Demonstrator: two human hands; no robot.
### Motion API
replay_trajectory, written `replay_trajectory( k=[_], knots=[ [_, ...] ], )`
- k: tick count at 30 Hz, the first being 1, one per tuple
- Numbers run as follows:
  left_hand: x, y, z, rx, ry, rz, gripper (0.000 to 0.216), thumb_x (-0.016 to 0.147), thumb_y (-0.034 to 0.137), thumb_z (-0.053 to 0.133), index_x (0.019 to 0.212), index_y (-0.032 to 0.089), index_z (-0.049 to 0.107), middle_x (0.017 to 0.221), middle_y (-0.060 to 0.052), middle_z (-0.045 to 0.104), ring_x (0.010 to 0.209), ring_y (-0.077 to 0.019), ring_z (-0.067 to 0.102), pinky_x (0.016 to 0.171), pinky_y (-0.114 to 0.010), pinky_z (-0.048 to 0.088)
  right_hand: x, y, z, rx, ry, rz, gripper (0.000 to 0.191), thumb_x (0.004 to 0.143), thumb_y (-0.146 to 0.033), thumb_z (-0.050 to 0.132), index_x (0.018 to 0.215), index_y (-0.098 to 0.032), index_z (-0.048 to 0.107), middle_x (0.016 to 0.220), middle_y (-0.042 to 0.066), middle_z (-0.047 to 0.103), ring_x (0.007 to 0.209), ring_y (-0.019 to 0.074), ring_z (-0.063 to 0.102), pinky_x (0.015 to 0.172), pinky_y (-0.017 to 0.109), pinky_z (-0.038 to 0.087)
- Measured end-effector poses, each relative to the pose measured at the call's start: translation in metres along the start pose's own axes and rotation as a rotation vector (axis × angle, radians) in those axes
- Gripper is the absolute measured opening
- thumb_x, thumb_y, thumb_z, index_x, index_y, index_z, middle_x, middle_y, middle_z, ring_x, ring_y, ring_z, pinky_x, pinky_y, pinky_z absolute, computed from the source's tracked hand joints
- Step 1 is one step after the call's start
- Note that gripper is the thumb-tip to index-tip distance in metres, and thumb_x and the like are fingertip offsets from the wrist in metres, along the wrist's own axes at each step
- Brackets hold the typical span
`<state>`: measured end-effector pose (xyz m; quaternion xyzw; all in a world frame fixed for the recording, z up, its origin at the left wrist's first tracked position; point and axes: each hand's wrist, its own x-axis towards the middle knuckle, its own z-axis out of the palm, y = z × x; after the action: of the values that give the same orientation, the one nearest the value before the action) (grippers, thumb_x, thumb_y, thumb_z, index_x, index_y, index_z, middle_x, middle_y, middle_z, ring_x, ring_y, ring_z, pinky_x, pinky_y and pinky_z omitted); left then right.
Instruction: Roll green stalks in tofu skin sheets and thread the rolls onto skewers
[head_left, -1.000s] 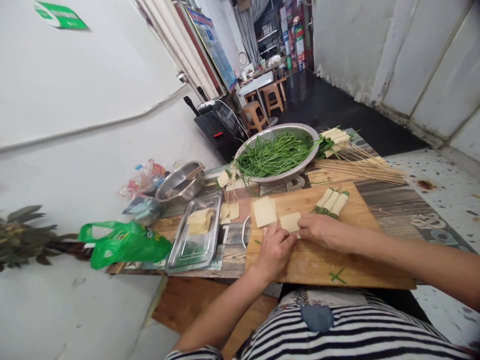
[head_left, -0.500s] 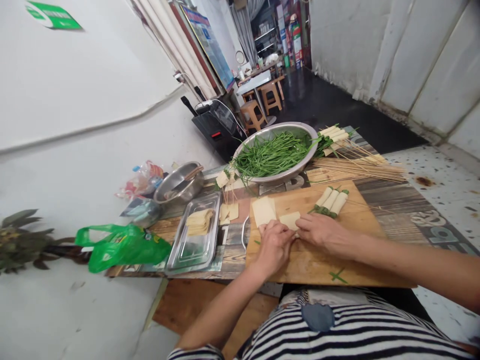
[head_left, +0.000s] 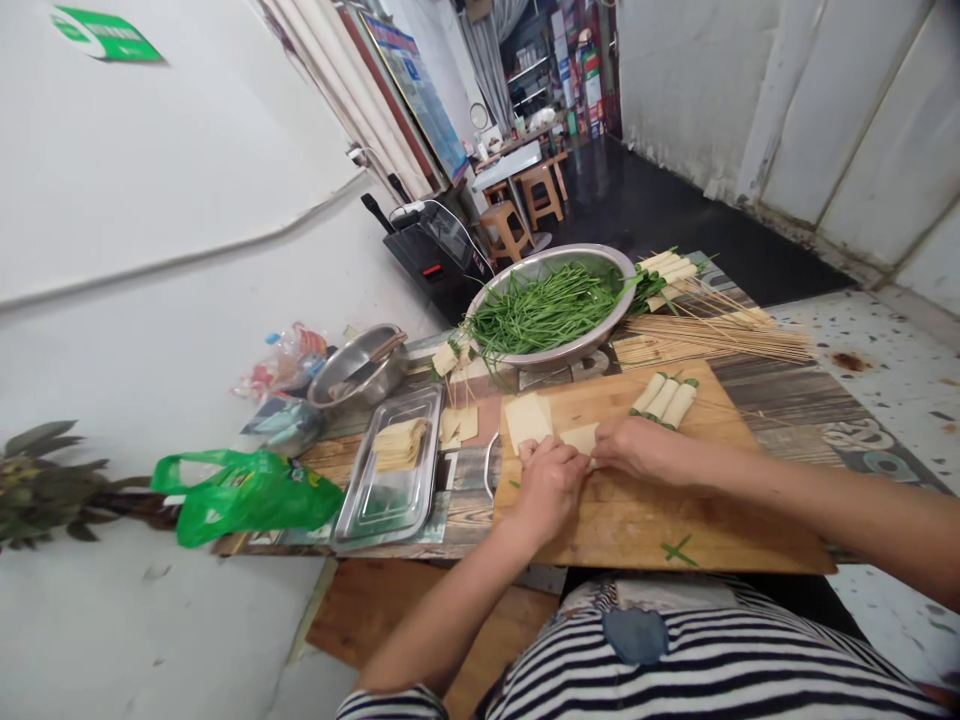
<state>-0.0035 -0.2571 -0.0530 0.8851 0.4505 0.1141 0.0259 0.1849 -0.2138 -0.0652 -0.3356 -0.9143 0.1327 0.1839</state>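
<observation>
On the wooden cutting board (head_left: 660, 520), my left hand (head_left: 551, 480) and my right hand (head_left: 634, 450) meet with fingertips pinched at the near edge of a pale tofu sheet (head_left: 580, 437). Most of the part between my fingers is hidden, and both hands are closed on it. Beyond my left hand lie flat tofu sheets (head_left: 528, 417). Just past my right hand, three finished tofu rolls (head_left: 662, 398) with green ends sit side by side. Bits of green chive (head_left: 679, 549) lie near the board's front edge.
A metal bowl of chives (head_left: 551, 310) stands behind the board, with bamboo skewers (head_left: 724, 337) and skewered rolls (head_left: 667, 272) to its right. Leftward are a steel tray (head_left: 386, 510) holding stacked tofu sheets (head_left: 400, 443), a smaller metal bowl (head_left: 352, 365) and a green plastic bag (head_left: 251, 495).
My right hand has shifted slightly forward, and its fingers have curled closer to my left fingertips. More of the tofu sheet between my hands is covered. Other things stay in place.
</observation>
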Motion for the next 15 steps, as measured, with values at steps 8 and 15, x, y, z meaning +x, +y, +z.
replay_trajectory(
  k=[8, 15],
  knots=[
    [-0.004, -0.001, 0.008, 0.078, 0.087, 0.008, 0.019, 0.097, 0.026, 0.049, 0.091, 0.024, 0.067, 0.079, -0.003, 0.064, 0.084, -0.0182, 0.049, 0.071, -0.037, 0.024, -0.021, -0.012, 0.007, -0.364, 0.013, -0.252, 0.026, 0.096, -0.017, 0.04, 0.087, -0.012, 0.064, 0.081, 0.008, 0.06, 0.076, 0.0197, 0.047, 0.067, 0.034, 0.034],
    [-0.014, 0.001, 0.018, 0.136, 0.19, 0.002, 0.018, 0.098, 0.03, 0.048, 0.099, 0.022, 0.064, 0.092, -0.004, 0.067, 0.093, -0.0193, 0.052, 0.08, -0.038, 0.026, -0.013, -0.007, 0.005, -0.337, -0.015, -0.142, 0.028, 0.098, -0.02, 0.039, 0.082, -0.014, 0.061, 0.086, 0.007, 0.056, 0.079, 0.0193, 0.045, 0.067, 0.034, 0.03]
  ],
)
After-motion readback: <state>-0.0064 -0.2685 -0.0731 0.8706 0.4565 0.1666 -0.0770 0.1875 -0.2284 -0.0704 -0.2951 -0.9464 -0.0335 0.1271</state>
